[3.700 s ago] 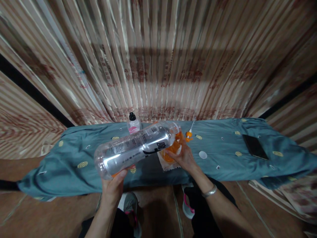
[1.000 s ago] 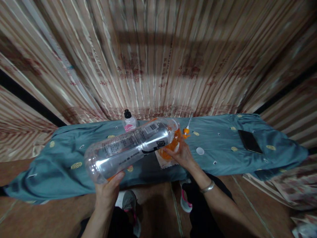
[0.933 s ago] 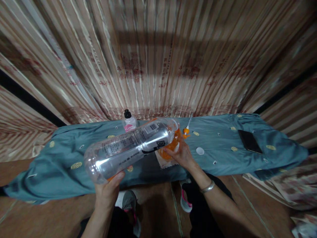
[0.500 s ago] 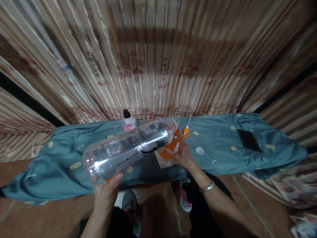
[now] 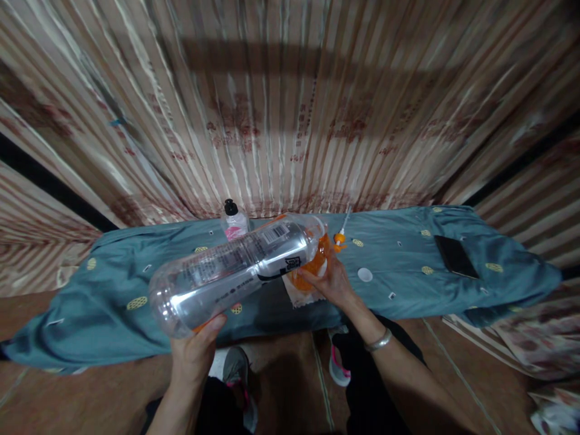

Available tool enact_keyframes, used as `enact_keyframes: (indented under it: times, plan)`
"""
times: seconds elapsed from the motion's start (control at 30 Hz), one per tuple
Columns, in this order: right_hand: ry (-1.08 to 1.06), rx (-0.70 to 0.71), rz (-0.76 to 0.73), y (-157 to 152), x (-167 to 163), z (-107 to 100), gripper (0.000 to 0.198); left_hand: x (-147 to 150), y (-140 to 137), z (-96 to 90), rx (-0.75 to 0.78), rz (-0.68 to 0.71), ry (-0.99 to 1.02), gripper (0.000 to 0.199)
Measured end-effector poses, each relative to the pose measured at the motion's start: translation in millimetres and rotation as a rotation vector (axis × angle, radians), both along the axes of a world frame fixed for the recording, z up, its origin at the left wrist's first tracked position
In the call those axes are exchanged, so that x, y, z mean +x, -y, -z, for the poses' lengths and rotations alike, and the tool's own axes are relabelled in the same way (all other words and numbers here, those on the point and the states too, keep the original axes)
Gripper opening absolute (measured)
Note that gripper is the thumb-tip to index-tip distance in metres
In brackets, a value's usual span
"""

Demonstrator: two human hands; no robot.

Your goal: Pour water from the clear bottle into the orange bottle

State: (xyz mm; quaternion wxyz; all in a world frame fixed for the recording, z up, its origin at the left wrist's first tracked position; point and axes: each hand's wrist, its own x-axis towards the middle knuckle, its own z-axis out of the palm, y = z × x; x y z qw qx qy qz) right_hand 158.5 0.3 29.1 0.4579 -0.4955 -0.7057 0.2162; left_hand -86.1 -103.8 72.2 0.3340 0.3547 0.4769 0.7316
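Observation:
My left hand (image 5: 197,344) grips the base end of a large clear plastic bottle (image 5: 235,272), which lies tilted in the air with its mouth to the right and a little higher. My right hand (image 5: 333,281) is closed around an orange bottle (image 5: 312,269), partly hidden behind the clear bottle's neck. The clear bottle's mouth is close above the orange bottle; whether they touch I cannot tell. Under the orange bottle lies a pale packet or wipe (image 5: 299,297). An orange pump head (image 5: 339,238) with a clear tube lies just beyond my right hand.
A teal patterned cloth (image 5: 385,296) covers the long bench. A bottle with a black cap and pink label (image 5: 234,223) stands at the back. A white round disc (image 5: 365,275) and a dark flat phone-like object (image 5: 455,257) lie to the right. Striped curtains (image 5: 281,121) hang behind.
Both hands hold nearly the same pose. The clear bottle has shifted very slightly to the left at its base end.

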Motion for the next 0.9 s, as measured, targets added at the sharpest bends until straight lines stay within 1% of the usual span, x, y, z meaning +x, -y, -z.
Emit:
enact_keyframes:
  times: [0.33, 0.47, 0.6, 0.8, 0.9]
  plan:
    - [-0.010, -0.007, 0.000, 0.8, -0.4, -1.0, 0.100, -4.3, -0.1, 7.7, 0.002, 0.003, -0.004, 0.041]
    - [-0.006, -0.013, -0.030, 1.4, 0.2, -2.7, 0.099, -4.3, 1.3, 6.3, 0.006, 0.022, -0.008, 0.039]
    - [-0.009, 0.011, -0.025, 1.1, 0.4, -1.4, 0.101, -2.3, -0.7, 4.3, 0.032, 0.005, -0.011, 0.039]
    - [-0.009, 0.000, -0.015, 1.2, 0.2, -1.2, 0.101, 0.0, -2.7, 1.0, 0.039, 0.013, -0.016, 0.040]
    - [-0.010, 0.000, -0.014, 0.9, 0.4, -2.0, 0.102, -0.3, -1.4, -0.1, 0.046, 0.029, -0.026, 0.035]
